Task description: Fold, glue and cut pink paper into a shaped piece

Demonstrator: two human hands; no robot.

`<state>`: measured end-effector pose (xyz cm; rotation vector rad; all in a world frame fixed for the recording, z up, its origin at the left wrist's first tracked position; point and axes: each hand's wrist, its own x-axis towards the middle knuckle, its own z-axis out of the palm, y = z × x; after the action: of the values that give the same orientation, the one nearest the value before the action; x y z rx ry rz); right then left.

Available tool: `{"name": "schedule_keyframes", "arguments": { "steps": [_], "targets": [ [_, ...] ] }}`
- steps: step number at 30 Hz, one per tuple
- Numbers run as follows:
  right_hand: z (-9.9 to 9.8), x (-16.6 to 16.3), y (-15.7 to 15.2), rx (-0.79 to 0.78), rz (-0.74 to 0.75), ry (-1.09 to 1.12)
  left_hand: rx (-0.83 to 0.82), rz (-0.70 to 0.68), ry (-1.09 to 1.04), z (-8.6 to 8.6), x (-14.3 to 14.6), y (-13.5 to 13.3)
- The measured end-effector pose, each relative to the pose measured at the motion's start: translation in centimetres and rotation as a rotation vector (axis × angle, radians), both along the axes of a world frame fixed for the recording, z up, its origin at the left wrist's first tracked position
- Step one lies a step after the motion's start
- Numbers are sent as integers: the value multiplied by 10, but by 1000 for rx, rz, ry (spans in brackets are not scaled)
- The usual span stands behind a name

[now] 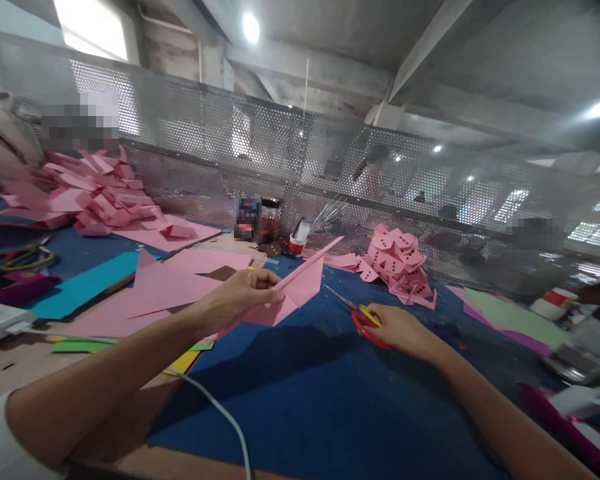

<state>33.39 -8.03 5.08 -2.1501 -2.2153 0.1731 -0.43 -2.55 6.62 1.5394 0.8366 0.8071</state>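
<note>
Between the thumb and fingers of my left hand (pixel 247 297) is a folded sheet of pink paper (pixel 300 283), raised above the dark blue work surface (pixel 300 400). My right hand (pixel 395 327) grips scissors (pixel 365 325) with red and yellow handles. Their blades point left toward the paper and stand apart from it. Whether the blades are spread is hard to make out. More pink sheets (pixel 170 287) lie under and behind my left forearm. Beyond my right hand sits a pile of folded pink pieces with dark dots (pixel 395 260).
A heap of pink strips (pixel 105 193) rises at the back left, near a blue sheet (pixel 87 287). A white cable (pixel 215 403) crosses the front. At the back stand a dark-lidded jar (pixel 270 220) and a red-and-white cup (pixel 297 243). A perforated metal screen (pixel 290 153) closes the far side.
</note>
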Motion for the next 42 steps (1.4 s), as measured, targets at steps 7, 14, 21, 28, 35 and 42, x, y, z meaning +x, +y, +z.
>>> {"name": "schedule_keyframes", "arguments": {
  "steps": [7,14,21,28,35,42],
  "targets": [
    [-15,5,68,119,-36,-32,-77,-79,-27,-11,0,3],
    [-3,-26,50,454,52,88,-126,-132,-32,-20,1,3],
    [-12,-80,-40,752,523,85,-199,-152,-50,-28,9,-3],
    [-42,-89,-48,758,555,19,-256,-255,-27,-38,17,-11],
    [-40,-91,-49,780,660,-57,-290,-300,-4,-58,22,-9],
    [-42,-92,-50,720,691,-69,-179,-334,111,-56,23,-11]
  ]
}}
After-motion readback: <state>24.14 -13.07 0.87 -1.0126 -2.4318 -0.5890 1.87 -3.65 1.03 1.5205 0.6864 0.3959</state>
